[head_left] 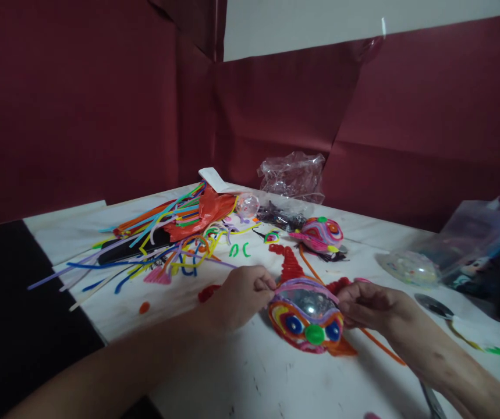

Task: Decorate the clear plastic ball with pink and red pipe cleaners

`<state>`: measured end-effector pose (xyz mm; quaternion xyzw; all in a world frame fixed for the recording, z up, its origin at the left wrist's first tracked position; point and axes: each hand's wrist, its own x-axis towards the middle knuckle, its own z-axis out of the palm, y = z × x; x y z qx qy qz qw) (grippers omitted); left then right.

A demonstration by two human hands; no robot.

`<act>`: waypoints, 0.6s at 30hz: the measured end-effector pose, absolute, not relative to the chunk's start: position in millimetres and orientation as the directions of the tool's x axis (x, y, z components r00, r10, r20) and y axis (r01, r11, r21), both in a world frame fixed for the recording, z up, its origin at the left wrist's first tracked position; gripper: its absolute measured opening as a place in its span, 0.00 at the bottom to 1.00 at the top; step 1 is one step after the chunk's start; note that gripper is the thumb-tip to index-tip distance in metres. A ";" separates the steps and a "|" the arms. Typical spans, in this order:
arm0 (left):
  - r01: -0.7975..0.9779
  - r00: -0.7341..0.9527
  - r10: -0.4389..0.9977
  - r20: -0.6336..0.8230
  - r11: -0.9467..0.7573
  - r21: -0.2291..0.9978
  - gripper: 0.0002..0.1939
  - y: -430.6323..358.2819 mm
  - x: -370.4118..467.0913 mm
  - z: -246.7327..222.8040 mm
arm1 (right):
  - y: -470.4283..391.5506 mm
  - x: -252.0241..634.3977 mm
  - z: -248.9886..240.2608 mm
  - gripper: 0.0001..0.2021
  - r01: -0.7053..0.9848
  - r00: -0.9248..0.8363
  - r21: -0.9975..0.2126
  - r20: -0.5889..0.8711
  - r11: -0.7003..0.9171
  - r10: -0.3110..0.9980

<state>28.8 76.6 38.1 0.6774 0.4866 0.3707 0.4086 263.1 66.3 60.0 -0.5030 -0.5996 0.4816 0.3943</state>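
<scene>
Between my hands is a clear plastic dome trimmed with pipe cleaners as a face. It has blue eyes, a green nose, orange and red curves, and pink and purple strands across the top. My left hand pinches its upper left edge. On the right side, my right hand is closed on the rim, its fingertips partly hidden behind it. A coiled red pipe-cleaner piece lies behind the dome, and an orange pipe cleaner runs out below my right hand.
Loose pipe cleaners and a red bag cover the table's left. A second decorated face sits behind, near crumpled clear plastic. Rightward are a clear dome, a dark disc and scissors.
</scene>
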 end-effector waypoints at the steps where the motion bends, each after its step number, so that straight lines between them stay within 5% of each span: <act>1: 0.362 0.257 0.961 0.106 -0.197 0.911 0.06 77.6 28.6 36.7 | 66.6 264.2 58.7 0.23 0.217 -0.186 -0.976 -0.013 0.028 0.982; 18: 0.443 0.284 0.947 0.152 -0.271 0.855 0.03 78.2 30.7 42.4 | 75.8 278.2 24.4 0.17 0.235 -0.130 -0.970 0.029 0.059 0.991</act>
